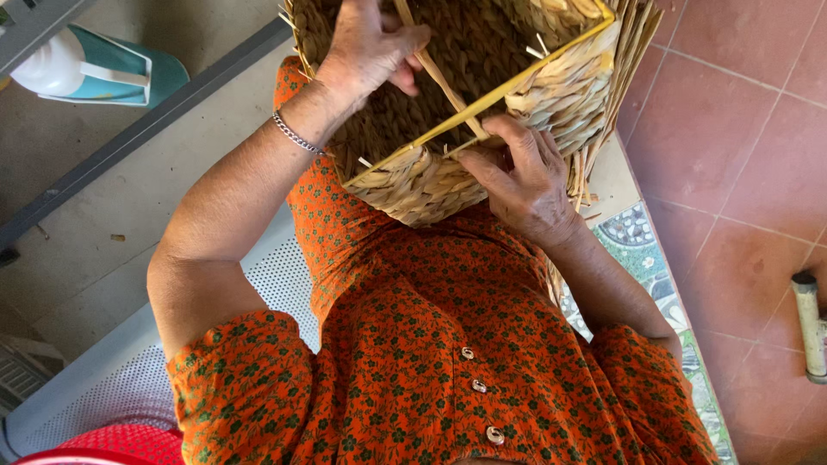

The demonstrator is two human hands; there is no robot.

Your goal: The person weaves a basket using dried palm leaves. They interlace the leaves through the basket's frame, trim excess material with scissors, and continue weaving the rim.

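A woven straw basket (551,82) with a yellow frame rim (517,79) rests tilted on my lap, its opening towards me. My left hand (369,45) reaches inside the basket and pinches a pale straw strand (438,76) that runs down to the rim. At the near edge, my right hand (519,182) presses its fingers on the weave and holds the strand's lower end where it crosses the yellow frame. A silver bracelet (297,136) sits on my left wrist. I wear an orange flowered dress (431,344).
I sit on a grey perforated bench (284,275). A teal and white object (95,69) lies on the concrete at upper left. Red floor tiles (749,172) are to the right, with a patterned mat (642,241) and a pale tube (810,323). Loose straw ends (633,52) stick out.
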